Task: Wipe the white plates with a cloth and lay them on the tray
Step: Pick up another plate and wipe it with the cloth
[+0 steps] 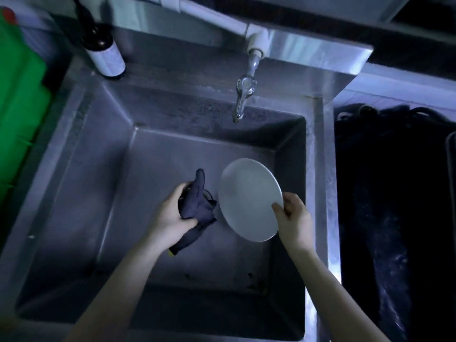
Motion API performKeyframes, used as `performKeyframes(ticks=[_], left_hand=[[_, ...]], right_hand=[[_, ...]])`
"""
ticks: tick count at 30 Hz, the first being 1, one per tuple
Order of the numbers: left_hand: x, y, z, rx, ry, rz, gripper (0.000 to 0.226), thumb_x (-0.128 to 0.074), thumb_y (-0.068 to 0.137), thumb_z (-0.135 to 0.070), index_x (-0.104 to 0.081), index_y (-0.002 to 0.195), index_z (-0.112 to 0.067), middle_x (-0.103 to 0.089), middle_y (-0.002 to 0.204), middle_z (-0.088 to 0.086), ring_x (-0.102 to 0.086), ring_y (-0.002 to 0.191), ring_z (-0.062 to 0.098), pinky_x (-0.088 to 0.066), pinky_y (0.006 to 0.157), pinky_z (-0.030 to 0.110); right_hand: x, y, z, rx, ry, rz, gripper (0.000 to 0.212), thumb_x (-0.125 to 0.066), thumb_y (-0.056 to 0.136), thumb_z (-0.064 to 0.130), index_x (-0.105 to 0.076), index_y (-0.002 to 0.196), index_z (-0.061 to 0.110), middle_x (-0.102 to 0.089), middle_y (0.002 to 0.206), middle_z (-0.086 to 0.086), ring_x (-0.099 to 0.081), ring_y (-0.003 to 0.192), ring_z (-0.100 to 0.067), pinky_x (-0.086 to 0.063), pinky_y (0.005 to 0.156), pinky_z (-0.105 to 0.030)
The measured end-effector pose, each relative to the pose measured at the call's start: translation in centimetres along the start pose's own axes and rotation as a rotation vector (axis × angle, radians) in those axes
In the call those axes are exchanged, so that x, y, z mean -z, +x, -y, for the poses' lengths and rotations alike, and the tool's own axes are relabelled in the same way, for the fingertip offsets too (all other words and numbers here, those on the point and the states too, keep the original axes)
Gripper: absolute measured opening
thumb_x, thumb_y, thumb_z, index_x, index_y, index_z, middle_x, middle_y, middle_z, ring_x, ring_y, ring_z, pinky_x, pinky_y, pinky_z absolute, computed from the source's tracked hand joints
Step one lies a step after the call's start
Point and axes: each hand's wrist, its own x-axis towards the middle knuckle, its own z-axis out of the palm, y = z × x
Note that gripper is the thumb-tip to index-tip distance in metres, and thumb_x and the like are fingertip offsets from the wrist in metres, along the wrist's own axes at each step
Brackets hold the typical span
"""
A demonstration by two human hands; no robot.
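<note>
A white plate [248, 198] hangs over the steel sink [81, 154], tilted with its face toward me. My right hand [292, 217] pinches its right rim, thumb on the front. My left hand [170, 213] is closed around a bunched dark blue cloth [197, 206] just left of the plate; the cloth's loose ends stick up and trail down below the hand. Cloth and plate are a small gap apart. No tray can be made out for certain.
A tap [243, 95] juts over the back of the basin. A dark bottle with a pale label [106, 53] stands at the back left corner. A green container [17, 107] is at the far left. A dark area [394, 206] lies right of the sink.
</note>
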Motion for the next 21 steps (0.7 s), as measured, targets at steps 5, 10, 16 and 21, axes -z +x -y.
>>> performKeyframes(ticks=[5, 10, 16, 21], left_hand=[[0.2, -4.0, -7.0, -0.332, 0.114, -0.011, 0.094, -0.052, 0.075, 0.015, -0.037, 0.138, -0.052, -0.052, 0.126, -0.031, -0.049, 0.11, -0.009, -0.034, 0.081, -0.002], [-2.8, -7.8, -12.3, -0.543, 0.548, 0.013, 0.086, -0.058, 0.081, -0.001, -0.025, 0.155, -0.029, -0.021, 0.162, -0.011, -0.025, 0.147, 0.01, -0.035, 0.114, 0.034], [-7.8, -12.7, -16.1, -0.72, 0.885, -0.053, 0.072, -0.029, 0.09, -0.048, -0.024, 0.156, -0.018, -0.007, 0.165, -0.004, 0.0, 0.152, 0.011, -0.002, 0.123, 0.045], [-7.5, -11.8, -19.2, -0.765, 0.935, -0.111, 0.063, -0.012, 0.099, -0.048, -0.008, 0.158, -0.027, 0.006, 0.164, -0.015, 0.008, 0.15, 0.002, 0.0, 0.123, 0.037]], right_hand=[[3.9, -2.9, 3.0, 0.014, 0.258, 0.055, 0.015, -0.066, 0.09, 0.007, -0.064, 0.094, 0.021, -0.073, 0.088, -0.007, -0.068, 0.089, -0.027, -0.055, 0.076, -0.045], [7.9, -5.8, 5.8, 0.111, 0.512, 0.083, 0.009, -0.067, 0.091, 0.003, -0.066, 0.093, 0.012, -0.073, 0.079, -0.011, -0.064, 0.075, -0.03, -0.05, 0.065, -0.045], [13.9, -7.2, 7.8, 0.121, 0.767, 0.083, 0.006, -0.065, 0.092, 0.001, -0.061, 0.097, -0.001, -0.071, 0.073, -0.006, -0.067, 0.072, -0.023, -0.057, 0.061, -0.037], [16.5, -8.8, 7.6, 0.192, 0.761, 0.192, 0.023, -0.057, 0.095, -0.002, -0.074, 0.103, 0.011, -0.073, 0.091, -0.02, -0.069, 0.08, -0.027, -0.056, 0.069, -0.044]])
